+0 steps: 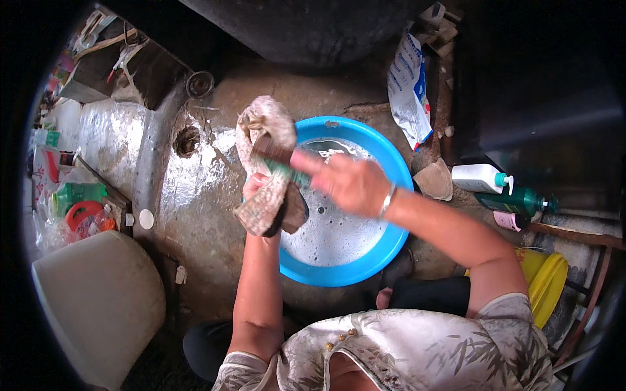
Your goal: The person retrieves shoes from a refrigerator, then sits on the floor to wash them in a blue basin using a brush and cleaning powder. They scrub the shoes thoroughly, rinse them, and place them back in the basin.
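A blue plastic basin [342, 277] with soapy, foamy water stands on the wet floor in front of me. Over its left side, my left hand [257, 184] holds up a pale, patterned piece of wet footwear or cloth [268, 115] with a dark part at its lower right; its exact kind is unclear. My right hand [345, 181], blurred and wearing a silver bracelet, grips a scrubbing brush [276, 150] with a brown and green body. The brush lies against the patterned item.
Right of the basin are a white and blue plastic packet [408, 90], a white pump bottle [477, 178], a green bottle [513, 201] and a yellow bucket [547, 283]. A pale plastic container [100, 303] stands at left. The floor has a hole [187, 141].
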`<action>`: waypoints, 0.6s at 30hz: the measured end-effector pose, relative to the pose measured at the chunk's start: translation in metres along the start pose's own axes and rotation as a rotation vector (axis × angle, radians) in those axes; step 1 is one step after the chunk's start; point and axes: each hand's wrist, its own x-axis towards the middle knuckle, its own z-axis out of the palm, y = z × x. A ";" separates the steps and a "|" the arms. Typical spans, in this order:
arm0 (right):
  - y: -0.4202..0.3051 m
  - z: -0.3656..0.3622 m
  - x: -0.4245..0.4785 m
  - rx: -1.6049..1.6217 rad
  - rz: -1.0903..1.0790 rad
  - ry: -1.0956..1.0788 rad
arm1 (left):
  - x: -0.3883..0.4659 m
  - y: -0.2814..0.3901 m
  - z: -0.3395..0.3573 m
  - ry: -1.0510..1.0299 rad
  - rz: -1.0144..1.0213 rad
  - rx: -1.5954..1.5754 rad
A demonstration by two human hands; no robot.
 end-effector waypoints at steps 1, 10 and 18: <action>0.012 -0.008 0.014 -0.069 0.063 0.038 | 0.001 0.000 0.001 -0.131 -0.065 -0.006; -0.038 0.011 -0.025 0.403 -0.038 0.030 | 0.004 0.007 -0.002 0.297 0.118 0.226; 0.023 0.000 0.013 0.450 0.289 0.238 | 0.009 0.001 0.025 0.342 -0.061 0.332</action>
